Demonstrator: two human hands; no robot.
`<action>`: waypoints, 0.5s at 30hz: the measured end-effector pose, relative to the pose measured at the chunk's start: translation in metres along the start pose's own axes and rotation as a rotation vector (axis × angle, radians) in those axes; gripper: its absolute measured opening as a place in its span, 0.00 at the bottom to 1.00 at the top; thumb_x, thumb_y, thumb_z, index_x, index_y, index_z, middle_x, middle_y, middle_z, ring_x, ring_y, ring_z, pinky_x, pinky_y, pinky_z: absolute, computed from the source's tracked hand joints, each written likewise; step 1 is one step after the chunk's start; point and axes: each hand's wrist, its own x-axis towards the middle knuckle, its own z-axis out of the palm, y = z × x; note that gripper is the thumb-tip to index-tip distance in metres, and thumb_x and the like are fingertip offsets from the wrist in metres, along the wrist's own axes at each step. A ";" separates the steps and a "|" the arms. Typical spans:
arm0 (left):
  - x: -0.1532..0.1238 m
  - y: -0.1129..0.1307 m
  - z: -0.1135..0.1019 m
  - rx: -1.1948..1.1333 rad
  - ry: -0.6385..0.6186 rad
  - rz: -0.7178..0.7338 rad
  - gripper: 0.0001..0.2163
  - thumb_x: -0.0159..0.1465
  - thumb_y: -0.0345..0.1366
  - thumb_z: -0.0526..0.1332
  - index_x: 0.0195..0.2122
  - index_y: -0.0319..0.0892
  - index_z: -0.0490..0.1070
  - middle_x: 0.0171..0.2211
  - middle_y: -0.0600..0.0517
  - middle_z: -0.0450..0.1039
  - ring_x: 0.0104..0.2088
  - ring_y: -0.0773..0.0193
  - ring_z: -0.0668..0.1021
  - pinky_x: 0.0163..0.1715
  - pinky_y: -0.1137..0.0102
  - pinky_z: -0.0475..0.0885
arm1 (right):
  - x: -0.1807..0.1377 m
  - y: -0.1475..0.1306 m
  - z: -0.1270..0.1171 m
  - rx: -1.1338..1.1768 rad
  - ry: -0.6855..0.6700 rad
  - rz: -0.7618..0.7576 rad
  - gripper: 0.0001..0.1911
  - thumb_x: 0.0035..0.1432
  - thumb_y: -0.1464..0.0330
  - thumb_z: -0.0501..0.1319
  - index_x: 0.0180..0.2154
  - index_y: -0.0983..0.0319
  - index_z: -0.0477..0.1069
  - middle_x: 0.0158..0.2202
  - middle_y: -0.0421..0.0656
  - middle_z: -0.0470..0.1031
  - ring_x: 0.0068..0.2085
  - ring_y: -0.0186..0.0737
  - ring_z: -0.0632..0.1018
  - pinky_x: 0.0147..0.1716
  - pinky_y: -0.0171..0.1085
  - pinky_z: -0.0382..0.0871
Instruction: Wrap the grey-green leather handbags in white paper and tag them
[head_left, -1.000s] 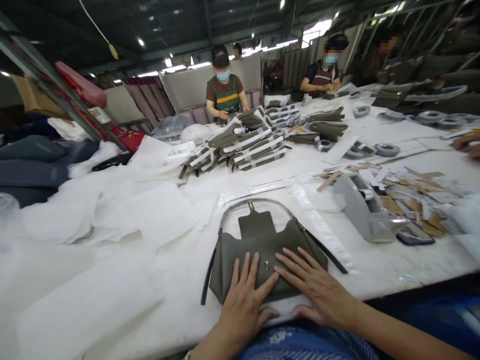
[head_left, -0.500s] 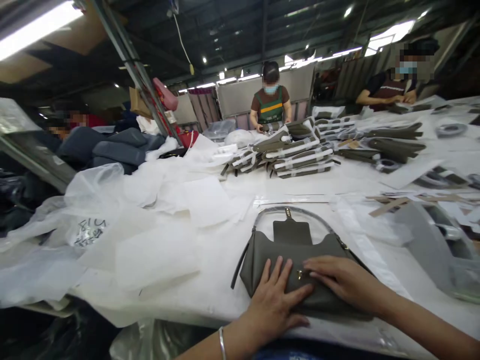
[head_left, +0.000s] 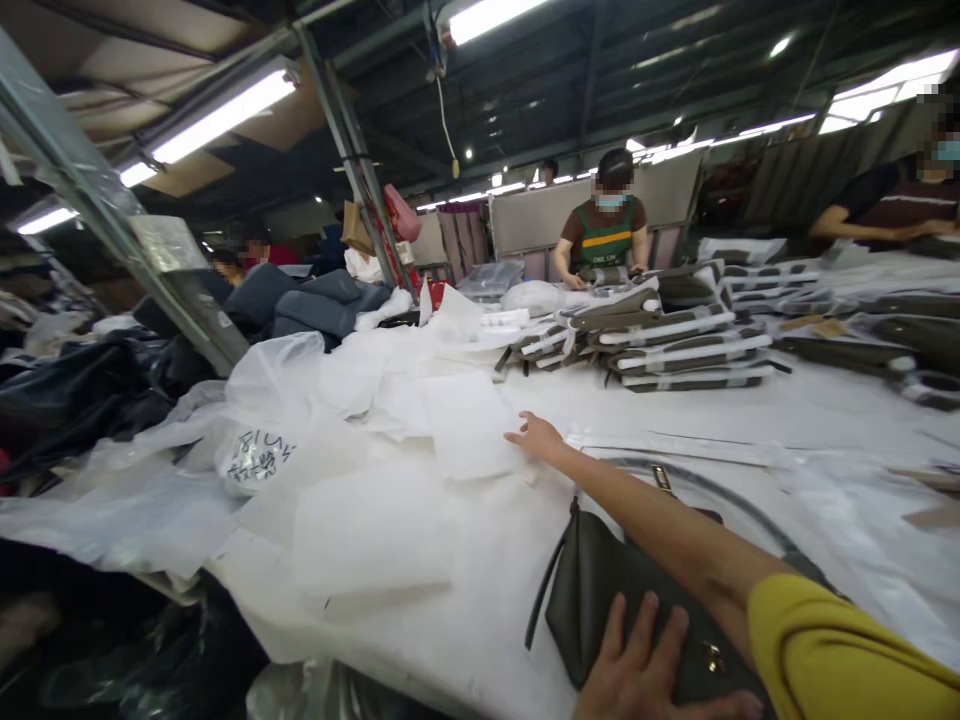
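Note:
An olive-grey handbag lies flat on the white table, its handle arched at the far side and a small gold clasp on its front. My left hand rests on the bag's front with fingers spread, partly cut off by the lower edge. Across the bag stretches my right arm in a yellow sleeve, covering some of it. At the edge of a thin white sheet, my right hand has its fingers apart; whether it touches the sheet I cannot tell.
More white sheets overlap on the left, beside a clear plastic bag with black handwriting. Several wrapped olive pieces are stacked farther back. A person works behind the stack, another person at the right. A metal post rises behind.
My right hand has left the bag and reached forward and left to the white sheets. My left hand stays on the bag. The view has swung left, so the bag appears farther right.

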 end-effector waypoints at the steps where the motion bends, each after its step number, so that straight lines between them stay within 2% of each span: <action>1: -0.001 0.004 0.007 0.012 -0.005 -0.009 0.34 0.62 0.63 0.55 0.68 0.63 0.50 0.63 0.46 0.66 0.62 0.46 0.69 0.55 0.52 0.71 | 0.007 0.000 0.004 0.006 0.001 0.019 0.28 0.57 0.59 0.67 0.56 0.63 0.67 0.45 0.48 0.78 0.45 0.46 0.79 0.48 0.47 0.71; 4: 0.001 0.015 0.028 0.001 -0.038 -0.061 0.28 0.64 0.59 0.57 0.65 0.65 0.57 0.60 0.50 0.70 0.57 0.46 0.75 0.53 0.51 0.73 | 0.019 0.000 0.007 0.045 0.017 0.031 0.22 0.57 0.62 0.67 0.51 0.64 0.70 0.40 0.45 0.79 0.41 0.43 0.79 0.45 0.47 0.71; 7: 0.006 0.024 0.048 -0.025 -0.053 -0.107 0.25 0.64 0.59 0.57 0.61 0.67 0.62 0.56 0.52 0.74 0.52 0.47 0.79 0.51 0.50 0.75 | 0.023 0.001 0.000 0.118 0.053 -0.036 0.15 0.56 0.62 0.66 0.43 0.63 0.75 0.35 0.42 0.79 0.37 0.40 0.78 0.41 0.42 0.72; 10: 0.005 0.027 0.060 0.009 0.035 -0.108 0.24 0.63 0.60 0.57 0.59 0.66 0.65 0.54 0.52 0.76 0.51 0.47 0.79 0.50 0.50 0.77 | 0.020 -0.001 -0.019 0.212 0.096 -0.144 0.14 0.58 0.59 0.62 0.37 0.62 0.79 0.32 0.40 0.80 0.36 0.41 0.79 0.37 0.38 0.72; 13: 0.000 0.020 0.054 0.036 0.116 -0.094 0.27 0.63 0.59 0.56 0.64 0.67 0.58 0.58 0.50 0.72 0.58 0.45 0.74 0.52 0.48 0.75 | 0.010 -0.003 -0.055 0.284 0.161 -0.254 0.19 0.59 0.57 0.59 0.41 0.62 0.80 0.36 0.42 0.82 0.39 0.44 0.80 0.38 0.39 0.74; 15: -0.001 0.010 0.036 -0.013 0.062 -0.061 0.32 0.63 0.59 0.57 0.67 0.66 0.50 0.62 0.47 0.66 0.62 0.44 0.68 0.55 0.48 0.72 | -0.004 -0.003 -0.087 0.294 0.222 -0.317 0.19 0.57 0.57 0.60 0.42 0.62 0.81 0.42 0.44 0.82 0.44 0.46 0.80 0.42 0.41 0.75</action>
